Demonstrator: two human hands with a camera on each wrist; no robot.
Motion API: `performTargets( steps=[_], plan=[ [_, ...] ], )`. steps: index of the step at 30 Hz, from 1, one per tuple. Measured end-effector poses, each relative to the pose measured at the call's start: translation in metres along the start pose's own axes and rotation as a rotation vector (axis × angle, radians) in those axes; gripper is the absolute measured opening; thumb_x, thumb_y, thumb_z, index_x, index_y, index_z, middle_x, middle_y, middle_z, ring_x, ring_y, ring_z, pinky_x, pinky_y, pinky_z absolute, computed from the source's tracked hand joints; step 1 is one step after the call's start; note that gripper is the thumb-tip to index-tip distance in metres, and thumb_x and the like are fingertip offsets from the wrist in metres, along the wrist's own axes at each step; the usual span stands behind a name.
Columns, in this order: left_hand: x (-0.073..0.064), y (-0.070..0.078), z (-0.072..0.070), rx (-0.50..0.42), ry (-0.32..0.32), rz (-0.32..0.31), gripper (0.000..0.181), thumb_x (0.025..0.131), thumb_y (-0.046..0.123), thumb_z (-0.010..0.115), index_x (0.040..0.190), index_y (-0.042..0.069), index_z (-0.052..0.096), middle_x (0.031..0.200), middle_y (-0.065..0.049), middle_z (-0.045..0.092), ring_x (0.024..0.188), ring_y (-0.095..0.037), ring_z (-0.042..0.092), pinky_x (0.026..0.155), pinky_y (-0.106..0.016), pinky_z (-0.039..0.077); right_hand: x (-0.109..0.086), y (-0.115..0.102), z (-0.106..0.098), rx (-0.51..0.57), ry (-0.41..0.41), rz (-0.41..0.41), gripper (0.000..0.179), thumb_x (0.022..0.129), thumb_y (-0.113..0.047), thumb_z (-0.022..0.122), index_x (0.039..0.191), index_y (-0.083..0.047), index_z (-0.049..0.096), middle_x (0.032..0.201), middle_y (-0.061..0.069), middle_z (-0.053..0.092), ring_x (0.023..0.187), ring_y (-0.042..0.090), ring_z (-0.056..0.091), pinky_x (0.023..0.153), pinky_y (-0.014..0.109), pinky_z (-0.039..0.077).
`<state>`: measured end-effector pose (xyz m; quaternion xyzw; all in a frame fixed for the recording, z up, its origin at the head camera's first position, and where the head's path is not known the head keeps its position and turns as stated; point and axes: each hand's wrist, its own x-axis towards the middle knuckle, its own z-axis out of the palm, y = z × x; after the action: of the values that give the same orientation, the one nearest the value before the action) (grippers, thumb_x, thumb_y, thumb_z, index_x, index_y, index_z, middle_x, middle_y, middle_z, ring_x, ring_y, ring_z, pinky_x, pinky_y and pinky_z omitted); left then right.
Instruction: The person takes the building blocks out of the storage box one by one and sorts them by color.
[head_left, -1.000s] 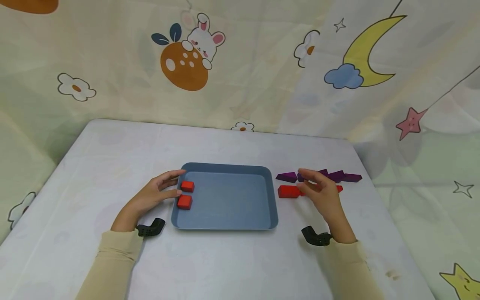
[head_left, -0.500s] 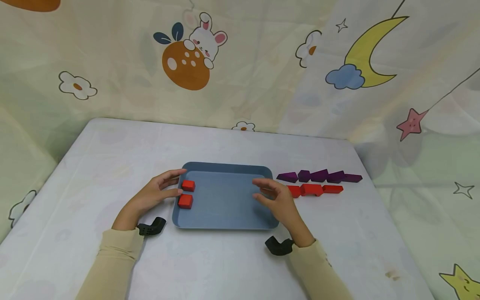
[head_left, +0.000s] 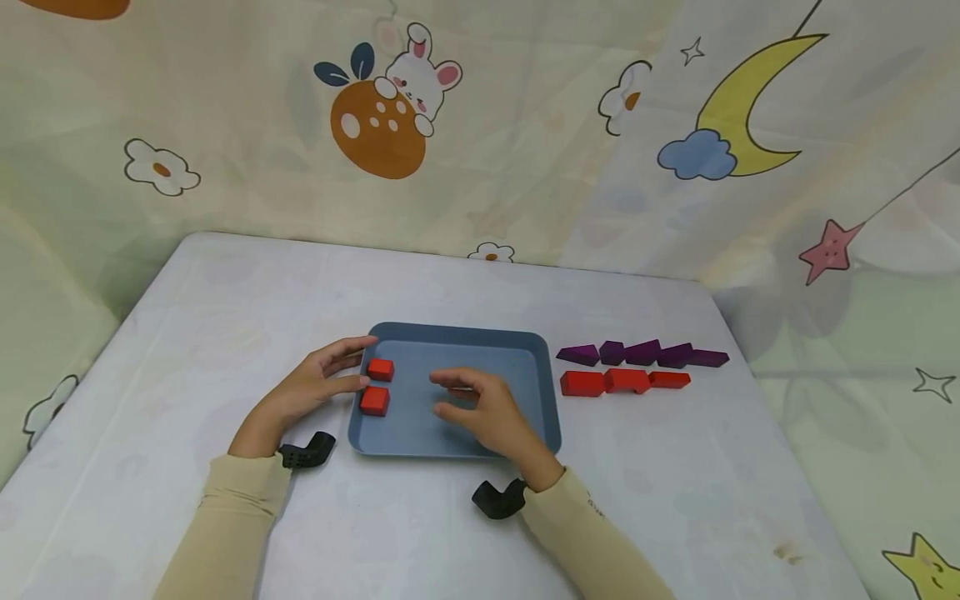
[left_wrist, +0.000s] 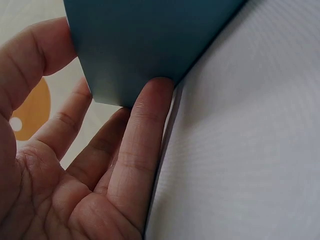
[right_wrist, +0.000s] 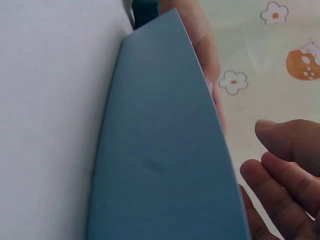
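Observation:
A blue-grey tray (head_left: 457, 335) lies on the table with two red blocks, one a rear block (head_left: 380, 369) and one a front block (head_left: 374, 401), along its left side. My left hand (head_left: 300, 392) rests against the tray's left edge. In the left wrist view its fairly straight fingers (left_wrist: 145, 130) touch the tray's outer wall (left_wrist: 135, 45). Above the middle of the tray hovers my right hand (head_left: 491, 408), thumb and fingers apart. The right wrist view shows nothing between that hand's fingertips (right_wrist: 252, 170), beside the tray wall (right_wrist: 160, 140).
Right of the tray stands a row of red blocks, among them a notched one (head_left: 627, 381). Behind it runs a row of several purple blocks (head_left: 642, 353). A patterned cloth (head_left: 540, 167) hangs behind the table (head_left: 420, 533). Black wrist mounts sit below both hands.
My right hand has moved left from the block rows to over the tray, uncovering the red and purple blocks. The left hand stays at the tray's edge. The head view has shifted slightly.

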<state>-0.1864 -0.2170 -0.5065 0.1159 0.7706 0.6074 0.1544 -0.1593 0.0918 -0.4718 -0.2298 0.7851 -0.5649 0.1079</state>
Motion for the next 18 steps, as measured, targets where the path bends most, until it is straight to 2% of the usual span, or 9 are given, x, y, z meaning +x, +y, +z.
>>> performTargets(
  steps=[4, 8, 12, 18],
  plan=[
    [0.000, 0.001, 0.000, 0.000, 0.000, -0.001, 0.068, 0.103, 0.012, 0.073, 0.163, 0.001, 0.044, 0.169, -0.025, 0.038, 0.155, -0.050, 0.036, 0.123, -0.066, 0.031, 0.010, -0.006, 0.013, -0.002, -0.064, 0.046, 0.044, 0.095, 0.003, 0.080, 0.137, 0.010, 0.067, 0.139, 0.024, 0.069, 0.132, 0.039, 0.065, 0.109, 0.040, 0.054],
    [0.000, 0.001, 0.000, -0.004, 0.000, 0.002, 0.067, 0.103, 0.012, 0.072, 0.162, 0.000, 0.044, 0.169, -0.025, 0.039, 0.155, -0.051, 0.036, 0.123, -0.067, 0.030, 0.019, -0.009, 0.025, -0.017, -0.095, 0.097, 0.045, 0.094, 0.003, 0.081, 0.137, 0.008, 0.068, 0.140, 0.021, 0.069, 0.132, 0.036, 0.066, 0.107, 0.035, 0.055],
    [0.000, 0.000, 0.000, -0.007, 0.004, 0.005, 0.067, 0.102, 0.011, 0.072, 0.162, -0.001, 0.044, 0.169, -0.026, 0.039, 0.155, -0.051, 0.036, 0.123, -0.068, 0.030, 0.026, -0.009, 0.038, -0.031, -0.092, 0.148, 0.047, 0.093, 0.002, 0.082, 0.138, 0.006, 0.069, 0.141, 0.020, 0.069, 0.130, 0.036, 0.067, 0.104, 0.031, 0.056],
    [0.000, -0.001, 0.000, -0.016, 0.005, 0.018, 0.066, 0.102, 0.010, 0.072, 0.161, -0.002, 0.045, 0.168, -0.026, 0.040, 0.154, -0.052, 0.036, 0.122, -0.069, 0.030, 0.036, -0.009, 0.053, -0.059, -0.053, 0.178, 0.048, 0.090, 0.000, 0.087, 0.135, 0.003, 0.071, 0.136, 0.018, 0.071, 0.122, 0.034, 0.070, 0.097, 0.027, 0.059]
  ],
)
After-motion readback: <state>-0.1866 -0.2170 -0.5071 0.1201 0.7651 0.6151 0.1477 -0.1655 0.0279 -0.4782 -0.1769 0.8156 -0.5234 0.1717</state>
